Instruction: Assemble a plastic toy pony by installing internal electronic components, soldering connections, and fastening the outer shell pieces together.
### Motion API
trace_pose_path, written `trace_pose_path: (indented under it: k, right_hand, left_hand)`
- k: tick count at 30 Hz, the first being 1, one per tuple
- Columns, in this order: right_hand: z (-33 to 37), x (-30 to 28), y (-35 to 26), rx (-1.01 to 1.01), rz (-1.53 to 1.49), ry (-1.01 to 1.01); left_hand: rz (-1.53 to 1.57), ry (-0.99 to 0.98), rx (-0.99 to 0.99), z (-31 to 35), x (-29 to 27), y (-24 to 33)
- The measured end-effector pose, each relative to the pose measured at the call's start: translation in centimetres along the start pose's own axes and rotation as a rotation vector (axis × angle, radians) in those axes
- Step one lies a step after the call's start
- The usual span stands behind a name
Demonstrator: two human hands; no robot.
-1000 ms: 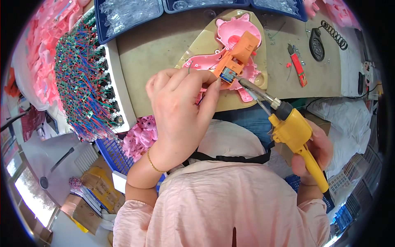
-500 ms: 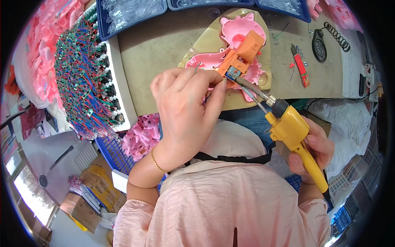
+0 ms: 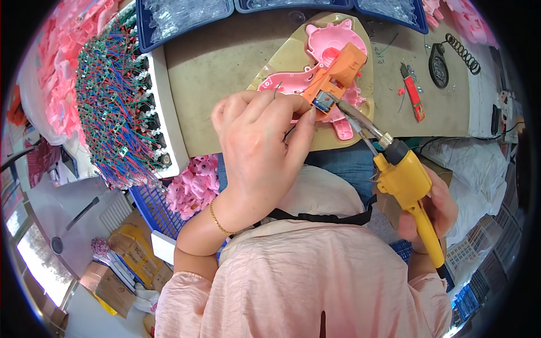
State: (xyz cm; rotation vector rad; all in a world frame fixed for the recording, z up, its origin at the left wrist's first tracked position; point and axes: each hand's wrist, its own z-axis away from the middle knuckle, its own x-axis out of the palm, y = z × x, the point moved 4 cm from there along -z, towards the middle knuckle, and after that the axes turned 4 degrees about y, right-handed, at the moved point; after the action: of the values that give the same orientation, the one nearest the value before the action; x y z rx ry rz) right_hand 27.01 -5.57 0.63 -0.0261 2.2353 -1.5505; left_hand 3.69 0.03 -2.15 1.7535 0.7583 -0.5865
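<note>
My right hand (image 3: 431, 211) is wrapped round the handle of a yellow soldering gun (image 3: 403, 177). Its metal tip and thin feed tube point up and left, at a small blue-green part (image 3: 323, 102) set in an orange plastic housing (image 3: 345, 66). Against the left side of that housing, my left hand (image 3: 262, 132) is closed, thumb and forefinger pinched together on a thin wire; the fingertips partly hide it. The housing lies over a pink animal-shaped plastic shell half (image 3: 287, 81), which sits in a beige moulded holder (image 3: 363, 121) on the table.
Blue trays (image 3: 186, 19) of clear plastic parts line the back. At left, a white box (image 3: 174, 112) carries many wired boards (image 3: 115, 107). A red cutter knife (image 3: 414, 98), a black oval object (image 3: 438, 66) and a coiled cord (image 3: 463, 53) lie right. Pink parts fill a blue basket (image 3: 152, 205).
The soldering gun has shifted slightly right, its tip now at the upper right of the blue-green part, which shows more plainly. My left hand keeps its pinch.
</note>
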Motion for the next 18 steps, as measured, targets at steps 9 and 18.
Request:
trace_pose_path:
  k: [9,18]
  right_hand:
    - [2.1,-1.8,1.3,0.012,-0.105,0.209]
    - [1.6,-1.8,1.1,0.256,0.140,0.553]
  left_hand:
    - [-0.051,0.161,0.145,0.5,-1.0,-1.5]
    - [0.761,0.058,-0.416,-0.1,0.0,-3.4]
